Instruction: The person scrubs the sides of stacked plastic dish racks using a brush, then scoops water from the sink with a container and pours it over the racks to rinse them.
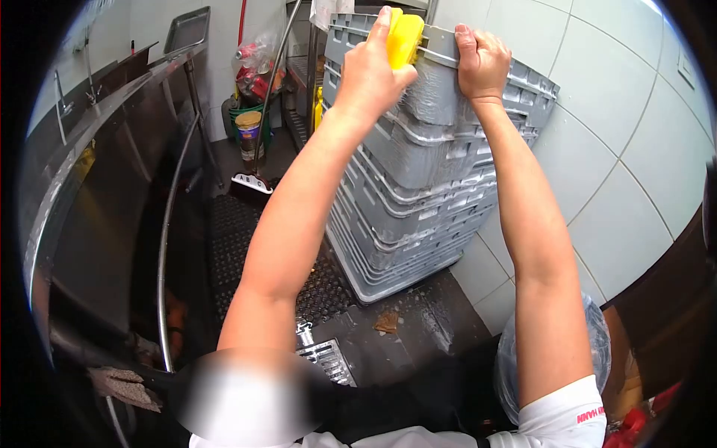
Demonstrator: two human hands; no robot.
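Far left of the crate stack (407, 216): steel counter (112, 246), with a grey-brown cloth (127, 386) at its near end and a tray (187, 30) propped on edge at its far end. Between counter and stack, on the floor: black mat (228, 239), its studded surface reaching the stack's base; beyond it, a long-handled floor tool (252, 183) lettered A B C; behind that, a jar (249, 138) with a yellowish lid. In front of the stack, toward me: metal drain (328, 361), then a brown scrap (386, 322) near the base.

Left hand (366, 78): above the stack's left part, at the rim of the top crate (433, 89). My fingers and thumb are clamped on the yellow block (404, 39); I cannot tell how firmly it meets the rim. Whitish streaks run down the stack's near corner.

Right hand (485, 67): right of the block, closed over the same rim, fingers curled together, thumb on top.

Right of the stack: tiled wall (620, 194), close alongside. Nearer me, to the stack's right: clear bag (600, 336), partly behind my forearm.
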